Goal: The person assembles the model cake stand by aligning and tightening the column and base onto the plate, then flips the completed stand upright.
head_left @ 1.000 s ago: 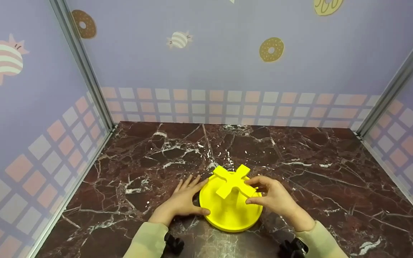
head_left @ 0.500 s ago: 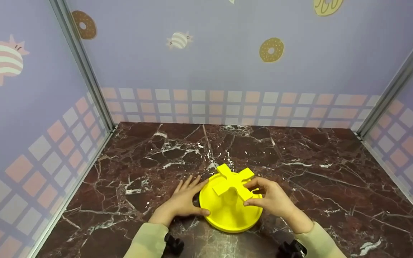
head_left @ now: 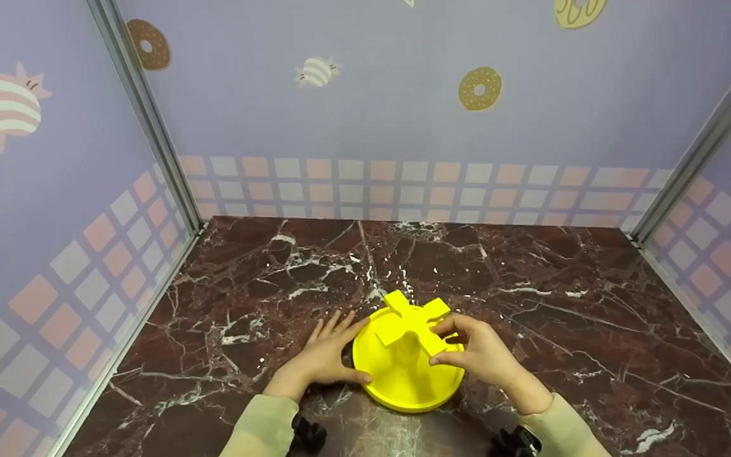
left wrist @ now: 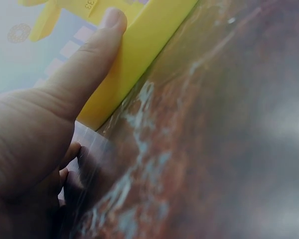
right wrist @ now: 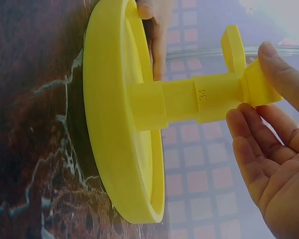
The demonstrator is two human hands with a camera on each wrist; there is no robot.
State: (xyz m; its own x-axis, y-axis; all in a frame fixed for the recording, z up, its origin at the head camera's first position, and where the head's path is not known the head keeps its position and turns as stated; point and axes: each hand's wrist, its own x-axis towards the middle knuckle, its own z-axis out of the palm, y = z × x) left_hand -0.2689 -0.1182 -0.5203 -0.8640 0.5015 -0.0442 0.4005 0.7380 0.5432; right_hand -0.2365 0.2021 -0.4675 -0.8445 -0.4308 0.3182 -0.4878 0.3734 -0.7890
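Observation:
A yellow round dish (head_left: 407,392) with a raised rim lies on the table, and a post (right wrist: 179,102) rises from its middle. On top of the post sits a yellow cross-shaped knob (head_left: 411,322). My right hand (head_left: 489,355) pinches one arm of the knob between thumb and fingers. With its thumb on the rim and its other fingers spread out straight along the dish's left side, my left hand (head_left: 324,355) rests against the dish. In the right wrist view the number 34 shows on the post's upper collar (right wrist: 214,97).
The table (head_left: 264,266) is dark red marble with white veins. A lilac back wall (head_left: 391,120) with printed sweets and a chequered band stands behind it. Side panels in metal frames (head_left: 150,120) bound the table left and right.
The cross-shaped knob has turned a little clockwise, seen from above, with my right hand on it, mostly in the first half second. My left hand and the dish stay in place.

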